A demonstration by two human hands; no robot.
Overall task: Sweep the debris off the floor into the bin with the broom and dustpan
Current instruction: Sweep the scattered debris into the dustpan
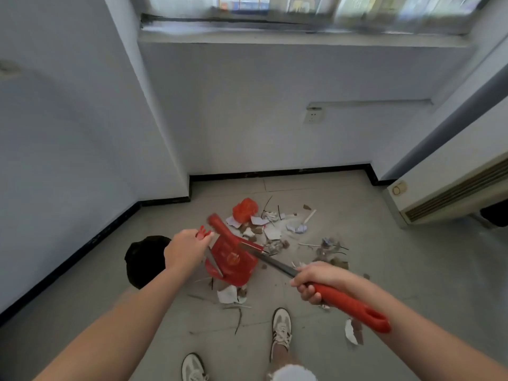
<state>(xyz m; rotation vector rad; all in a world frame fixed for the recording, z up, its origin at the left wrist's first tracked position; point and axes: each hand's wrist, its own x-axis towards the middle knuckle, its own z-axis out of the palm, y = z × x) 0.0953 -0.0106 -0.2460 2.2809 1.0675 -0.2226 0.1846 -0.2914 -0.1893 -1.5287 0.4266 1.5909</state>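
Note:
My right hand (316,281) grips the red handle of the broom (351,305). Its metal shaft runs up and left to a red head (220,225) at the edge of the debris. My left hand (187,250) is closed on the red top of the dustpan's thin upright handle. The red dustpan (233,266) sits low over the grey floor between my hands. Debris (272,232) of torn paper, brown bits and thin sticks lies beyond and beside the pan, with a crumpled orange-red bag (245,208). A black bin (144,261) stands left of the dustpan, partly behind my left arm.
White walls with a black skirting board (277,171) close the corner ahead and to the left. A cream floor-standing unit with a grille (450,195) stands at the right. More paper scraps (228,294) lie near my shoes (281,329).

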